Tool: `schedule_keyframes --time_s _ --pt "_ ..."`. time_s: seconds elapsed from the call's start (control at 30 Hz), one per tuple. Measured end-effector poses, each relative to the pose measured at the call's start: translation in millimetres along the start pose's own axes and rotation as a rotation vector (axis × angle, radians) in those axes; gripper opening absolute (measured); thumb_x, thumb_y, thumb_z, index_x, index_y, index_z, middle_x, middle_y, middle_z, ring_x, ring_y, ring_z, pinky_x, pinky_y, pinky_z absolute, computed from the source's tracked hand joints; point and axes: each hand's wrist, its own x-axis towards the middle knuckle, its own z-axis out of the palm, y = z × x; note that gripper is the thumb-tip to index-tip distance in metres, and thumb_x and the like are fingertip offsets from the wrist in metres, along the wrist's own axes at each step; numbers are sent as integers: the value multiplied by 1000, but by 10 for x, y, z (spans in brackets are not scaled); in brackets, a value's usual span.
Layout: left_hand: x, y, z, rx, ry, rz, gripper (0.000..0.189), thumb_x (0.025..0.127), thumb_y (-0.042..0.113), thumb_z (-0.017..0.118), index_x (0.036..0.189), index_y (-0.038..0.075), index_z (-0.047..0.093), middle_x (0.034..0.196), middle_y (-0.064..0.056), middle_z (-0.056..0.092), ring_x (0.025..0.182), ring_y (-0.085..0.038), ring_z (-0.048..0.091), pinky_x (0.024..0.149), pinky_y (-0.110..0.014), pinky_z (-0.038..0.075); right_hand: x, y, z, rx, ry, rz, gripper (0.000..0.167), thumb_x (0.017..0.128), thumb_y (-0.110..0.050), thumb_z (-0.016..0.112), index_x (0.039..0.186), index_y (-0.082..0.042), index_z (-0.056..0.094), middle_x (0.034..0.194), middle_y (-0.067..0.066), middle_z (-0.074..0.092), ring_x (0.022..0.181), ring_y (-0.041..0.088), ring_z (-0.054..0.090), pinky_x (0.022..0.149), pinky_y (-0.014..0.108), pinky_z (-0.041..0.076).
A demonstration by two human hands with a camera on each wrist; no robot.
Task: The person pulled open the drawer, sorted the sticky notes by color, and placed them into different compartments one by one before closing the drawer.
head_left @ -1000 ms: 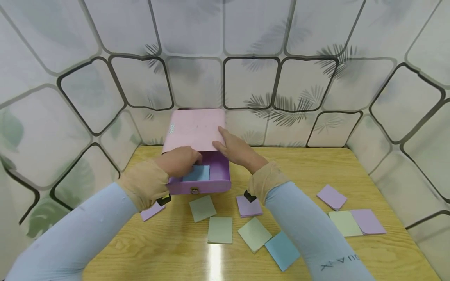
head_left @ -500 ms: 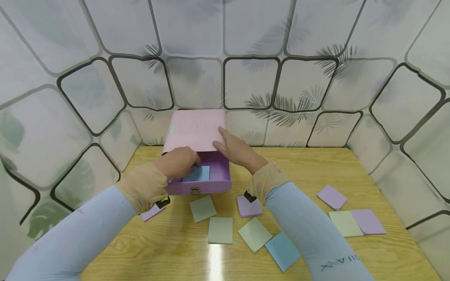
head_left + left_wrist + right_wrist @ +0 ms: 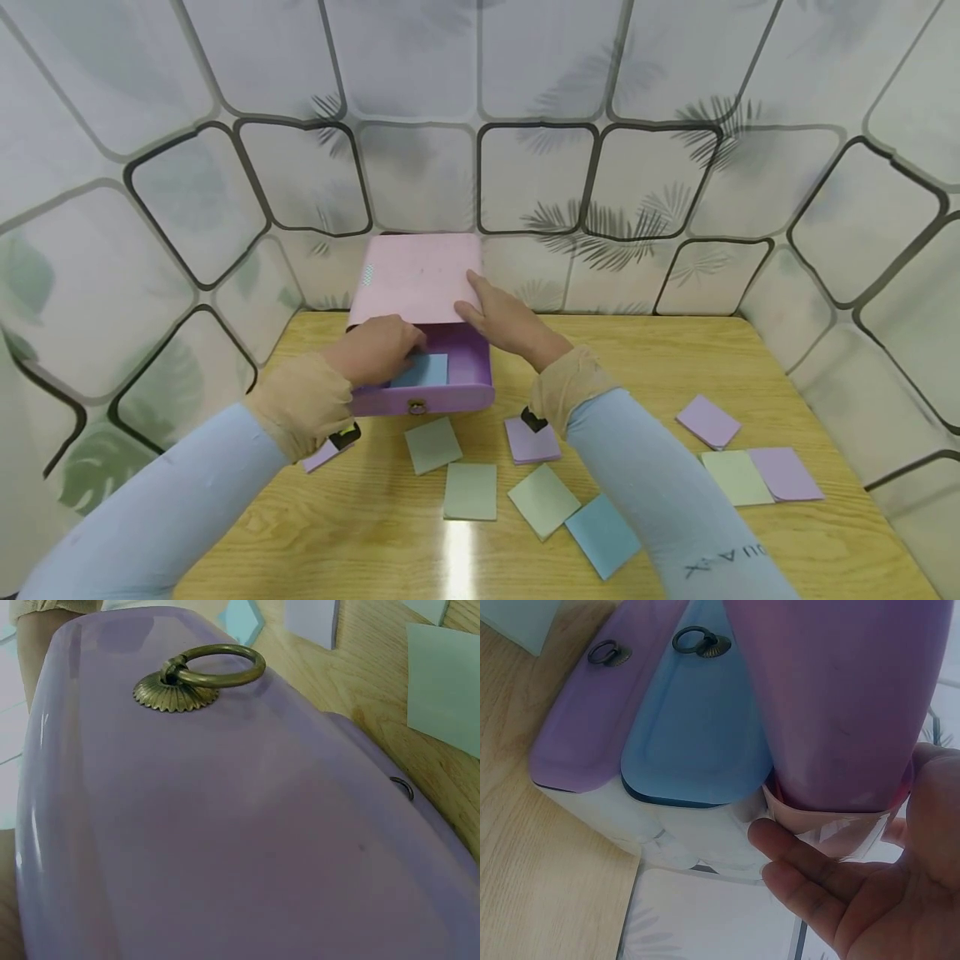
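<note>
A small drawer cabinet with a pink top (image 3: pixel 420 275) stands at the back of the table. Its uppermost purple drawer (image 3: pixel 422 401) is pulled out, with a brass ring handle (image 3: pixel 225 666) on the front. Inside it lies a blue sticky-note pad (image 3: pixel 429 371). My left hand (image 3: pixel 375 348) reaches in over the drawer's left side, fingers bent down at the pad and partly hidden; I cannot tell whether they pinch anything. My right hand (image 3: pixel 510 321) holds the cabinet's right top corner, thumb on the top, fingers (image 3: pixel 802 900) against the side wall.
Below sit a shut blue drawer (image 3: pixel 697 727) and a shut purple drawer (image 3: pixel 592 720). On the wooden table (image 3: pixel 637 358) lie several note pads, including a green pad (image 3: pixel 470 492), a purple pad (image 3: pixel 532 440) and a blue pad (image 3: pixel 602 536). A patterned backdrop (image 3: pixel 540 175) closes the back.
My left hand has shifted slightly left and toward me at the drawer. The right hand, cabinet and pads on the table stay in place.
</note>
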Motion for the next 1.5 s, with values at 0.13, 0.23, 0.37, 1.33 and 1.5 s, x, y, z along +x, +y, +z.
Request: schedule_keyframes --time_s 0.13,0.23,0.37,1.33,1.5 --pt "-41 -8 26 -20 7 -7 5 88 6 66 87 7 70 84 -4 69 78 -19 65 71 -36 53 0 -8 8 -3 -1 -3 70 101 -49 38 155 -11 12 157 10 24 142 23 24 115 37 22" --pt "-71 -24 49 -32 19 -10 6 89 7 64 87 8 70 85 -3 69 79 -18 65 73 -36 53 1 -8 12 -11 0 -3 70 101 -49 38 155 -11 12 157 10 23 142 23 24 115 36 22" --pt "-116 -44 50 -51 66 -9 7 89 10 64 87 9 70 84 -1 69 79 -17 65 73 -36 53 1 0 8 -8 -7 -1 71 101 -50 37 155 -12 11 157 9 22 143 22 23 115 37 21" --pt "-417 823 -29 -91 653 279 5 82 7 72 80 8 67 73 1 61 62 -11 56 58 -22 49 14 -103 -226 3 -158 83 75 98 -50 46 154 -14 11 124 20 59 78 28 67 82 40 48" --pt "-370 1180 155 -68 642 382 7 83 13 73 79 10 67 71 3 58 61 -8 53 58 -22 47 23 -151 -294 -31 -198 103 74 98 -49 47 154 -15 12 136 19 51 78 25 67 84 39 47"
